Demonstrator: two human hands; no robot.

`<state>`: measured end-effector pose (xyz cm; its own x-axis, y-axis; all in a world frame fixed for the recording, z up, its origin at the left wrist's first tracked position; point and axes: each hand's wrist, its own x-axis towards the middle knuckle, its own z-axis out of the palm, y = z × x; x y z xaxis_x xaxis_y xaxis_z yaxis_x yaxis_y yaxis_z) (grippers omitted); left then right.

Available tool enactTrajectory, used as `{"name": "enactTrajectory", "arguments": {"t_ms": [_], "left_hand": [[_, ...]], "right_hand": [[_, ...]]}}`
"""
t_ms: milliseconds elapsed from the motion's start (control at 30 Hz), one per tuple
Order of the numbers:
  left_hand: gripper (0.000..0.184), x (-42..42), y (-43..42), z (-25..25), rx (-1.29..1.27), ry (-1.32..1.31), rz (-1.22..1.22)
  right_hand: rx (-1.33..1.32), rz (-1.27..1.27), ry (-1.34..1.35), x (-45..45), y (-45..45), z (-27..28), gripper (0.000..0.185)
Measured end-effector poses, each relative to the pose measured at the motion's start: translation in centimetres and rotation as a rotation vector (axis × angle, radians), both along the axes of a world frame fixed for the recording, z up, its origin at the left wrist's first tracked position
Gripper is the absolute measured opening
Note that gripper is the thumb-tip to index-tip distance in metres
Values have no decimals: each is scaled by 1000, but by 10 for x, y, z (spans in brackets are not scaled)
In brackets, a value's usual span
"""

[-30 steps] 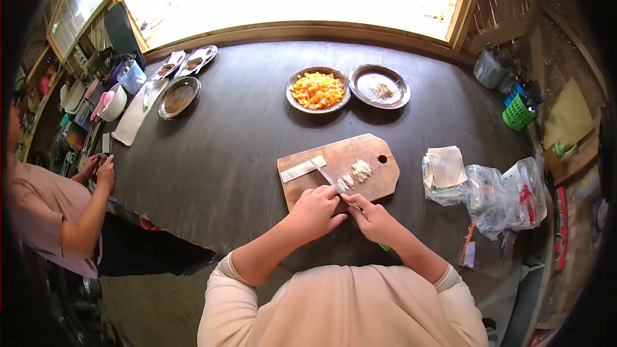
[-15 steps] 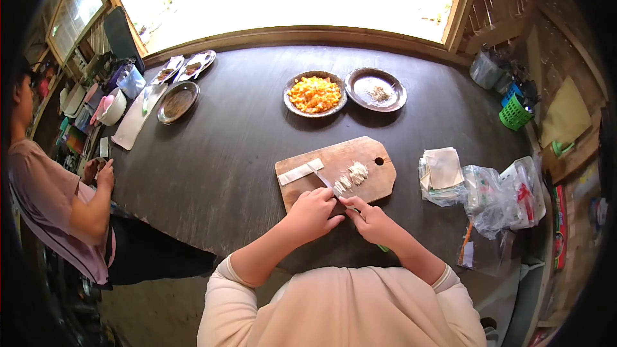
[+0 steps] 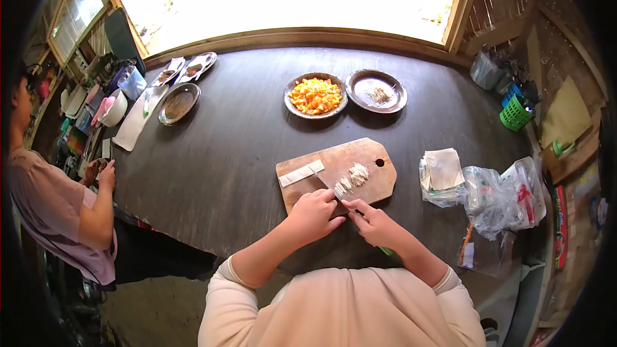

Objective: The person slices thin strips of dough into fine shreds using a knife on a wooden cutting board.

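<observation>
A wooden cutting board (image 3: 379, 183) lies in front of me on the dark table. My right hand (image 3: 374, 223) is closed around a knife (image 3: 323, 180), whose green handle end shows below the fingers. The blade slants across the board toward the upper left. My left hand (image 3: 312, 213) rests on the board's near edge with its fingers curled in beside the blade; what they press on is hidden. Thin white slices (image 3: 344, 185) lie just beyond the fingertips, beside a small pile of pale shreds (image 3: 358, 172). A flat white strip (image 3: 301, 173) sits at the board's left side.
Beyond the board stand a plate of diced orange pieces (image 3: 315, 95) and a plate with brownish bits (image 3: 393, 104). Plastic packages (image 3: 485, 193) lie to the right. A dark plate (image 3: 179, 104) and a cloth (image 3: 136, 127) are leftward, near another person (image 3: 61, 212).
My hands and the knife have barely shifted. The white strip and slices stay where they were. At the left, the other person's arm has moved slightly.
</observation>
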<state>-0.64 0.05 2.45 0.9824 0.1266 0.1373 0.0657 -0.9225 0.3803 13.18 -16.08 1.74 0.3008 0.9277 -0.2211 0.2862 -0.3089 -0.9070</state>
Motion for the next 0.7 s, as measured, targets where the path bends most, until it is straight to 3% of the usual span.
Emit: {"name": "enactTrajectory", "arguments": {"t_ms": [233,300,433,600,700], "left_hand": [[33,0,-1,2,-8,36,19],[33,-1,-2,1,-4,19,20],[34,0,-1,4,-13,50,25],[35,-1,-1,5,-1,67,32],[36,-1,-2,7,-14,71,33]], "right_hand": [[-151,-28,165,0,-2,11,34],[114,14,-56,3,0,-21,34],[188,-6,-131,1,1,-27,34],[-96,-13,111,-1,-4,11,34],[-72,-13,95,0,-2,5,34]]}}
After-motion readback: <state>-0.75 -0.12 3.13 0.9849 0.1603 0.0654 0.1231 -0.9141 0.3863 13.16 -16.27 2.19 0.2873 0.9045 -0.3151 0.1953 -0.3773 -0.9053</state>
